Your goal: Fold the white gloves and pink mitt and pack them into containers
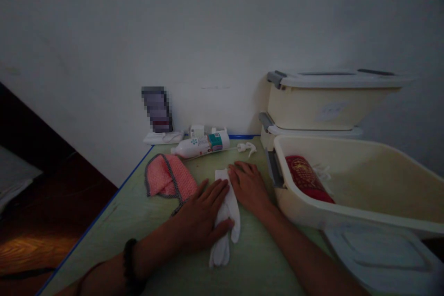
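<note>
White glove (233, 208): on table (114, 231), right of pink cloth (158, 175) | Left hand (203, 215): palm down across glove, fingers extended, gripping nothing | Right hand (250, 188): beside cuff (221, 174), pinch cannot be determined | Press lightly, evenly, along glove length

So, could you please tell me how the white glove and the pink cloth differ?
The white glove is plain, while the pink cloth has dark trim. The glove is long and narrow; the cloth is broader. The left hand lies across the glove, whereas the cloth sits to the glove's left. Both lie on the green table.
</note>
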The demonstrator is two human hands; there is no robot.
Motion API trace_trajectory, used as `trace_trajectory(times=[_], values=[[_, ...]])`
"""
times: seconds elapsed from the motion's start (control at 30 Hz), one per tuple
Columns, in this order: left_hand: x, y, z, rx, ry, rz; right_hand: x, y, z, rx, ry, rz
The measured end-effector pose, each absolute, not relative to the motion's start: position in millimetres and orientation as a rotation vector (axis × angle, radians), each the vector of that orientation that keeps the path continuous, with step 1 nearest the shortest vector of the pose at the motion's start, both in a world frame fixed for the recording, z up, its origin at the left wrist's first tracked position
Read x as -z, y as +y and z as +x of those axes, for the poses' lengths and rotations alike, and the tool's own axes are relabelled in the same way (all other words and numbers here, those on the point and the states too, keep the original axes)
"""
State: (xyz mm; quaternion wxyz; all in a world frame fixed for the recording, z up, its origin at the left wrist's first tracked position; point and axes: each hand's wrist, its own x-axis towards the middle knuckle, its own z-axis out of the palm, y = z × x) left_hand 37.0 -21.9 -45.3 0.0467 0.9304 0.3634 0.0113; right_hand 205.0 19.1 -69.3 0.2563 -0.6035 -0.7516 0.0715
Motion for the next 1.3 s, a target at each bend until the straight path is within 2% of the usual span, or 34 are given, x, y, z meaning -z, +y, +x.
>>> trace_trajectory(times=[0.5, 0.67, 0.93, 1.0, 1.13, 1.3], values=[[43.7, -26.4, 36.4, 0.012, 1.014, 2.768, 68.0, 17.8, 206.8, -0.204, -2.083, -1.626], [42.8, -22.4, 35.8, -0.098, 1.0, 2.797, 71.1, 19.2, 208.0, -0.18, -2.111, -1.623], [43.4, -14.8, 34.7, -0.476, 1.093, 2.802, 69.5, 17.0, 207.1, -0.157, -2.143, -1.615], [39.7, -4.5, 27.6, -0.625, 1.198, 2.739, 70.7, 17.5, 207.3, -0.15, -2.142, -1.604], [16.9, 45.5, 1.8, -1.033, 1.696, 2.511, 75.4, 19.8, 208.3, -0.135, -2.137, -1.582], [-2.7, 117.1, -25.6, -1.099, 2.24, 2.126, 78.1, 21.0, 208.9, -0.14, -2.137, -1.564]])
